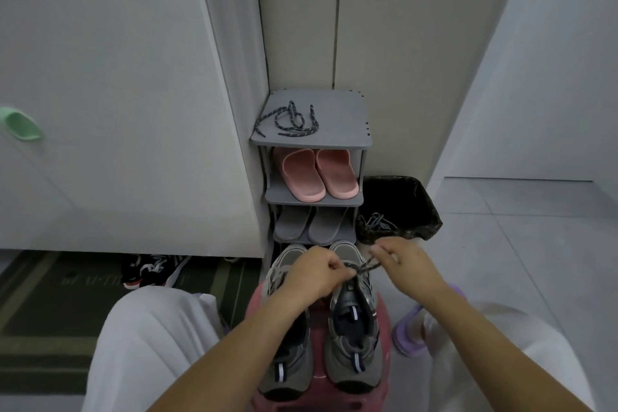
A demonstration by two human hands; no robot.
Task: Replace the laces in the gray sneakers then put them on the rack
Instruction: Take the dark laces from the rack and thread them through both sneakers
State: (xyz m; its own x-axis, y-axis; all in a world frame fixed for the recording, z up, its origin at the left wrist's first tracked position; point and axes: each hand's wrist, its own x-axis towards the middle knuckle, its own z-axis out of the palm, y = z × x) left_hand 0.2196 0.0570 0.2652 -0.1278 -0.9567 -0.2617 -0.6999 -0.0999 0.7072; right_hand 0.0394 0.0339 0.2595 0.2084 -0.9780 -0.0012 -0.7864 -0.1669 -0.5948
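"Gray sneakers [354,344]: your left hand [317,273] is curled over the right-hand one, fingertips pinching a dark speckled lace [366,266] at the front of the shoe."

"And your right hand [406,261] pinches the same lace a little further along, so it runs taut between your two hands."

"Both shoes stand side by side on the pink stool [384,348] between your knees, heels toward you, toes pointing at the rack [337,117]."

"You've got that rack just beyond the toes, in the corner. A second speckled lace [287,120] lies loosely coiled on its top shelf."

"Below it, pink slippers [317,174] fill your next shelf and gray slippers [311,224] the one under that."

"To your right of the rack stands a black bin [418,201] with a tangle of gray laces [378,221] inside."

"Near your right knee there's a purple slipper [408,334] on the tiled floor; on your left, a black-and-white shoe [150,269] pokes out from under the cabinet, beside a dark mat [50,294]."
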